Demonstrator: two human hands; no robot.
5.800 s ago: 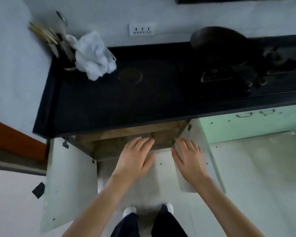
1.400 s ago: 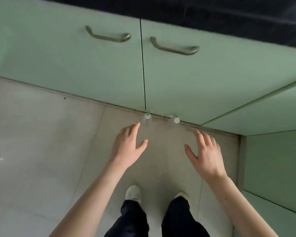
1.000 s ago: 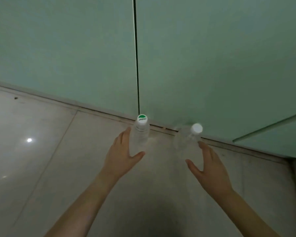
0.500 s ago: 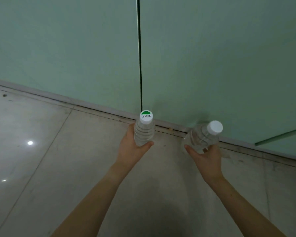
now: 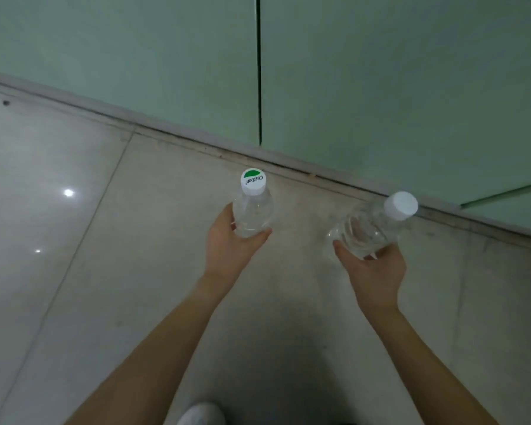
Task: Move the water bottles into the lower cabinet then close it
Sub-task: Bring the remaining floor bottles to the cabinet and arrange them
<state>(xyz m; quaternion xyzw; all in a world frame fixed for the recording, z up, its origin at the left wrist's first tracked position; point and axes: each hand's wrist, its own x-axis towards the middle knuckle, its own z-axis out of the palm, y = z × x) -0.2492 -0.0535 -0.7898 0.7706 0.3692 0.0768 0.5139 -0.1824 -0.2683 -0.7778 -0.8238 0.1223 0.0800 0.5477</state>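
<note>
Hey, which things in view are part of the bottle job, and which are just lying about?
Job: green-capped water bottle in left hand; white-capped water bottle in right hand.
Just there: closed green cabinet doors, tiled floor, white shoe.

Passage ahead is barred by two green cabinet doors, the left door [image 5: 129,56] and the right door [image 5: 396,72], closed edge to edge with only a thin dark seam [image 5: 259,72] left between them. Open tiled floor [image 5: 74,271] is spread below and to the left. The left hand [image 5: 227,250] is filled by the green-capped bottle [image 5: 252,216], and the right hand [image 5: 373,271] by the white-capped bottle [image 5: 368,231], both before the doors.
</note>
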